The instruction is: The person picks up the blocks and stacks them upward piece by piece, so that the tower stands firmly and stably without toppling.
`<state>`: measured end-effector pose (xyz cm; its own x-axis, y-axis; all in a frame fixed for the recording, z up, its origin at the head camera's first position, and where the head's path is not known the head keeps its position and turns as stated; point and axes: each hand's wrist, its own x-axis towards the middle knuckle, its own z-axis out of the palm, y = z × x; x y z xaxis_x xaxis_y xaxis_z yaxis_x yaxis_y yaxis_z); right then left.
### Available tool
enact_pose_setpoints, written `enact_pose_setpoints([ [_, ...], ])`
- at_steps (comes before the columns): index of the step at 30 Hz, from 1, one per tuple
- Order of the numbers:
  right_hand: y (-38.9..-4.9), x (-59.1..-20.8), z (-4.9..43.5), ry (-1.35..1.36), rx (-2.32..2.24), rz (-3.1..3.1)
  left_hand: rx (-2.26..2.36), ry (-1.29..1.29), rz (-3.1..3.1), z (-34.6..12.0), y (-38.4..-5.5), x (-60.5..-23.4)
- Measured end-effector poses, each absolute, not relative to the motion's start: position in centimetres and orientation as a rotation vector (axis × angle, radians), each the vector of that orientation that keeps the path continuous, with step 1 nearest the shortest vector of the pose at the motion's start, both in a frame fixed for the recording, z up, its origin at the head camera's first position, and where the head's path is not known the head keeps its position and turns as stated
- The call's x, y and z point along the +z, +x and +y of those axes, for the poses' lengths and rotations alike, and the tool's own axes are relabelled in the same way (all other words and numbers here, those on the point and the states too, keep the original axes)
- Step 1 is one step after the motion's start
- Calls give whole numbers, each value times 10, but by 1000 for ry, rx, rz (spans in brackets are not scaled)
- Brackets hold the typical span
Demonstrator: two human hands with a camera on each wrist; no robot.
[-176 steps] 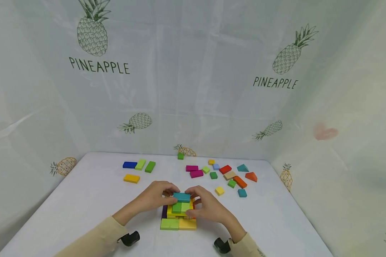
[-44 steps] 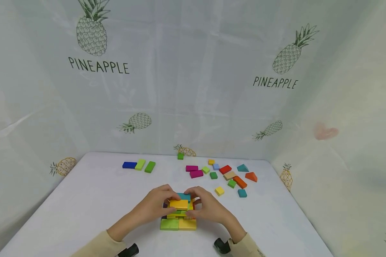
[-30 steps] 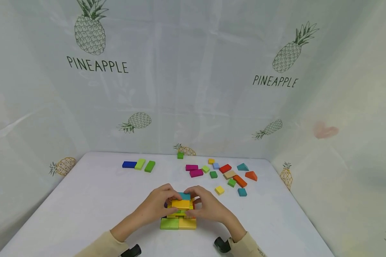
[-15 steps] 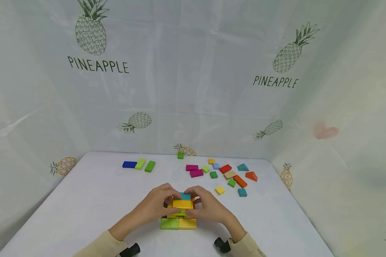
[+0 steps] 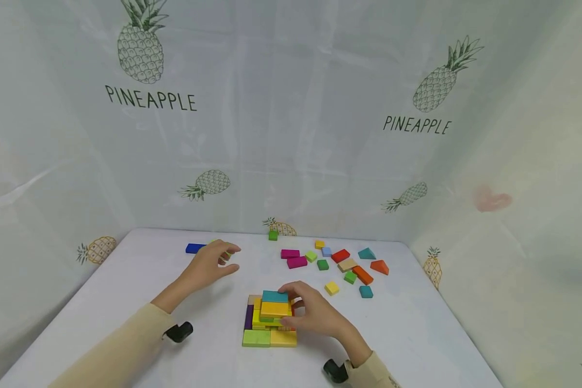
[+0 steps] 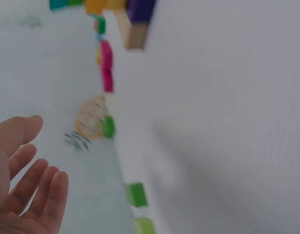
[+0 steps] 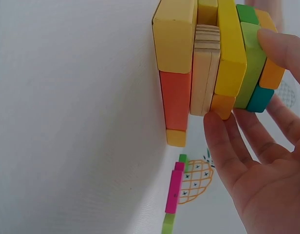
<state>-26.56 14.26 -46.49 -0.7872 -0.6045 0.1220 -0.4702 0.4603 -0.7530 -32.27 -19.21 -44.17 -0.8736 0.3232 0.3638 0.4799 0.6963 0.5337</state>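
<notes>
Nearest on the table [image 5: 244,372], a lime base block [image 5: 256,338] and a yellow base block [image 5: 283,338] form the near side of the stack [image 5: 270,319]; it stands upright and steps inward as it rises. An amber block [image 5: 274,309] and a teal block [image 5: 275,296] lie side by side on top, amber near. The right hand [image 5: 315,312] is clamped on the upper layers from the right, thumb near, fingers far. No fastening is visible; in my judgement, a twist or uneven squeeze could shear a layer, and a finger catching on release could drag the top pair off. Farther left, the left hand [image 5: 206,267] holds nothing, its thumb and fingers apart. Beyond it the left wrist view shows a green block [image 6: 137,195] and a lime loose block [image 6: 144,225], neither touched there; a hurried reach could scatter them or the blue block [image 5: 195,248] close by. Farthest, a small green cube [image 5: 273,235] sits by the curtain [image 5: 281,134]; a nudge could send it over the far edge.
</notes>
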Motion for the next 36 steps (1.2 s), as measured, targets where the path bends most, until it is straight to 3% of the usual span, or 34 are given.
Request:
enact_pose_setpoints([
  [10,-265,-465,141,-951,-1237,2536,-979,-500,-2778,-216,-372,-457],
  [20,-266,-464,140,-948,-1233,2541,-929,-369,-2885,-212,-398,-470],
  [36,-267,-465,141,-933,-1230,2555,-877,-394,-2938,-207,-402,-476],
])
